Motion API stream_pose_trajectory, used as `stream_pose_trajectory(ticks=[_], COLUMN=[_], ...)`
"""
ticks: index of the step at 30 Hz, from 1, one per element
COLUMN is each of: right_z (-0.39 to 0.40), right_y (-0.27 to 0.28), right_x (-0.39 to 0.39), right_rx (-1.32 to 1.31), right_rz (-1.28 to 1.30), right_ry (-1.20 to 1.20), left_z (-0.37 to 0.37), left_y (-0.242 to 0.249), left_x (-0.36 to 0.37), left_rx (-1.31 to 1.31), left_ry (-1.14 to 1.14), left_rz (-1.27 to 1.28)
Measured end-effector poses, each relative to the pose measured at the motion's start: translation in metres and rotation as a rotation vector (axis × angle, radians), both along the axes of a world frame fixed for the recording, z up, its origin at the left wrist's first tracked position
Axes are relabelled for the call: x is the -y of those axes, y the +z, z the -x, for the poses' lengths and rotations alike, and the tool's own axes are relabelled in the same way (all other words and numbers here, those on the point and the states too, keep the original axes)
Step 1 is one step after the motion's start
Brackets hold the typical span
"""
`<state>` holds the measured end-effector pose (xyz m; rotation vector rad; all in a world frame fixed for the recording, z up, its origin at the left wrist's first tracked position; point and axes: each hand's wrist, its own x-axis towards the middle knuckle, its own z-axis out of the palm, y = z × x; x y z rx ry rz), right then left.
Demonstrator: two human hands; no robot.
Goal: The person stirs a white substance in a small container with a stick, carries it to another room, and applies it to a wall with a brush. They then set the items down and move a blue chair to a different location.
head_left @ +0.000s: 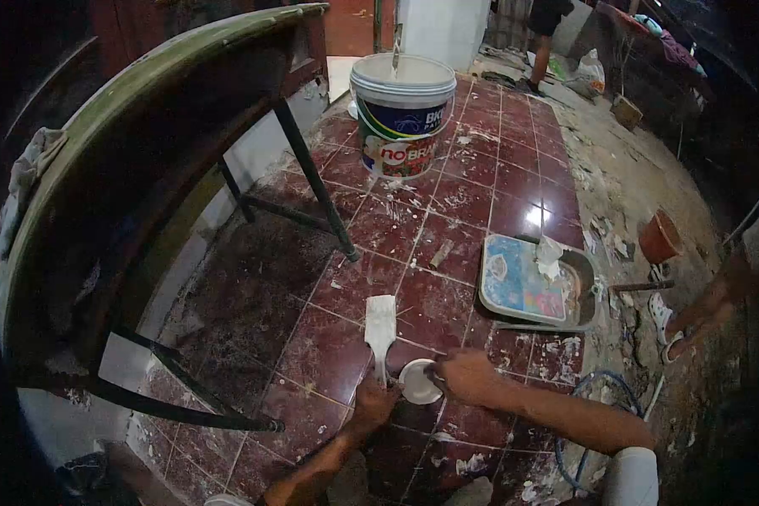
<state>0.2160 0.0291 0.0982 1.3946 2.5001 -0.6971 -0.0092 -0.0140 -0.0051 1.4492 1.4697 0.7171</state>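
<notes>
My left hand point(373, 403) grips the handle of a wide putty knife point(380, 324) whose white-coated blade points away from me over the red tiled floor. My right hand point(466, 376) is closed on the rim of a small round white container point(417, 381) resting on the floor right beside the knife handle. Both forearms reach in from the bottom of the view.
A large white paint bucket point(402, 111) stands further ahead. A smeared paint tray point(538, 284) lies to the right, with an orange pot point(659, 237) beyond it. A green table point(135, 152) on black legs looms at left. Another person's legs point(541, 42) stand far back.
</notes>
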Motion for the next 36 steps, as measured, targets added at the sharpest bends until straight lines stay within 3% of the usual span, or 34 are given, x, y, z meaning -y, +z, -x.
stream_pose_trajectory(ticks=[2,4,7,8,10,11,13,14,16,18,20,22,23,25,27,31,35,36], right_z=[0.0,-0.002,-0.009,-0.009,-0.008,-0.008,-0.009,-0.013,-0.024,-0.026,-0.009,0.001,0.006,0.001,0.001,0.0,-0.004,-0.006], right_y=[-0.004,-0.014,-0.022,-0.019,-0.008,-0.013,-0.031,-0.042,-0.071,-0.079,-0.033,-0.02,-0.017,-0.014,-0.017,-0.016,-0.02,-0.026], right_x=[0.0,0.002,0.01,0.011,0.013,0.016,0.023,0.024,0.021,0.021,0.023,0.023,0.019,0.009,0.015,0.015,0.01,0.007], right_rx=[0.023,-0.159,-0.179,-0.184,-0.111,-0.117,-0.505,-0.514,-0.499,-0.481,-0.404,-0.369,-0.309,-0.052,-0.148,-0.475,-0.4,-0.394], right_rz=[-0.102,-0.029,0.023,0.024,-0.28,-0.277,-0.284,-0.273,-0.418,-0.332,-0.162,-0.033,0.003,-0.012,0.008,-0.097,-0.108,-0.242], right_ry=[-0.008,-0.021,0.119,0.114,0.135,0.134,-0.015,-0.018,0.322,0.209,-0.062,-0.171,-0.149,0.143,0.102,-0.043,0.009,0.043], left_z=[0.001,-0.001,-0.001,-0.002,-0.002,0.001,0.01,0.016,0.024,0.029,0.016,0.014,0.01,0.008,0.013,0.006,0.009,0.009], left_y=[-0.046,-0.032,0.015,0.03,0.037,0.037,0.021,-0.005,-0.014,0.001,0.029,-0.004,0.019,0.026,-0.005,0.014,0.015,0.015], left_x=[0.001,0.001,-0.002,-0.004,-0.004,-0.003,-0.003,-0.005,-0.006,-0.014,-0.008,0.001,-0.002,-0.006,-0.001,-0.003,-0.003,-0.001], left_rx=[0.053,0.11,0.14,0.028,-0.089,-0.083,-0.087,0.002,0.082,-0.117,-0.079,-0.141,-0.158,-0.171,0.153,0.051,-0.044,-0.095], left_ry=[0.021,0.047,-0.022,-0.015,-0.005,-0.016,-0.024,-0.017,-0.016,-0.102,-0.011,0.109,0.048,-0.012,0.068,0.077,0.088,0.084], left_rz=[-0.05,-0.098,0.012,0.138,0.266,0.212,0.165,0.105,0.057,0.323,0.349,0.307,0.293,0.306,0.179,0.158,0.166,0.185])
